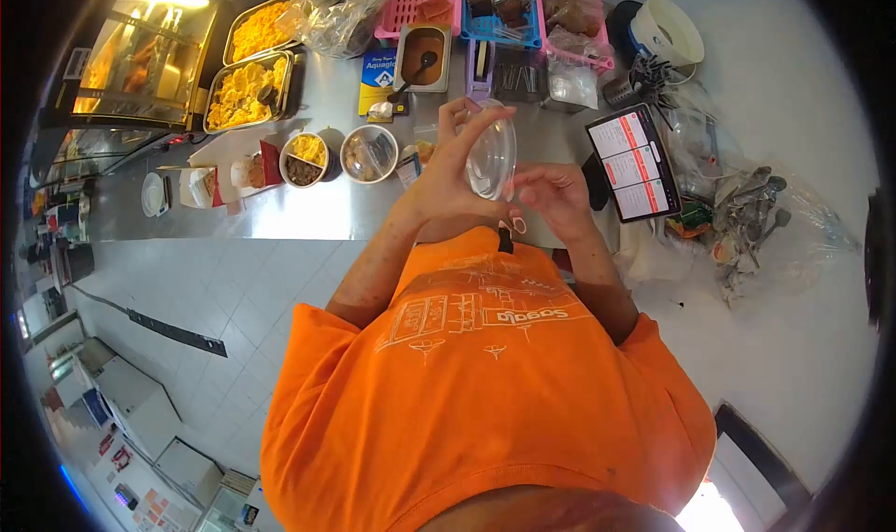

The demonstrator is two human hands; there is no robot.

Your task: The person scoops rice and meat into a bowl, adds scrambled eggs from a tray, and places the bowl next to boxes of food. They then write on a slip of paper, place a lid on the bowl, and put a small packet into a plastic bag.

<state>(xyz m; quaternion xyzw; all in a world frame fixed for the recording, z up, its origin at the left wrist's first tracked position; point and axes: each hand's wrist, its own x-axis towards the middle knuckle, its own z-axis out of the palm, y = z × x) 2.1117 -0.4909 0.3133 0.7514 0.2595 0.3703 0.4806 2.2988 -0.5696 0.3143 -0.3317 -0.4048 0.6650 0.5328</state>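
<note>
My left hand (455, 173) grips a clear round plastic lid (495, 154), tilted nearly on edge, with fingers over its top rim. To the right of the lid is my right hand (557, 199), its fingers apart and loosely bent, with fingertips right at the lid's lower rim. A paper bowl (305, 161) of yellow food and dark minced food stands left of my hands. Beside it a second bowl (370, 154) sits under a clear lid. Small packets (409, 170) lie next to that bowl, partly hidden by my left hand.
Two metal trays of yellow food (245, 91) stand by a lit warming cabinet (149, 56). A sauce pan with a black ladle (425, 61) sits at the back, near pink and blue baskets (502, 39). To the right are a tablet (635, 163) and bagged cutlery (742, 224).
</note>
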